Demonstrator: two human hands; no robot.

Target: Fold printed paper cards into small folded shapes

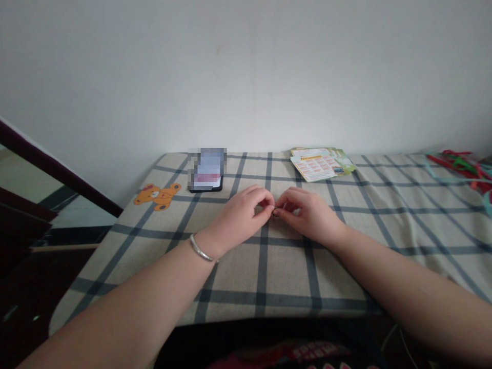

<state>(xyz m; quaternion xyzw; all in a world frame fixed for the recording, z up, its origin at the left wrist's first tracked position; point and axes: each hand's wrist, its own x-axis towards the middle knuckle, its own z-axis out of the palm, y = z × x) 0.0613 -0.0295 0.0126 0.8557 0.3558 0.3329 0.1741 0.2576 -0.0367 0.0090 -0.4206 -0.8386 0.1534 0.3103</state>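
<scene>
My left hand [246, 212] and my right hand [303, 212] meet fingertip to fingertip just above the checked tablecloth [286, 277]. Both are closed in a pinch, thumb against forefinger. Between the fingertips sits a tiny dark thing [274, 211], mostly covered by the fingers and too small to name. A silver bangle [200, 248] circles my left wrist.
A phone [207, 171], partly pixelated, lies at the back left. Left of it is a flat orange bear figure [157, 197]. Printed cards [319, 165] are stacked near the wall [246, 77]. Red and green strips [463, 164] lie at far right.
</scene>
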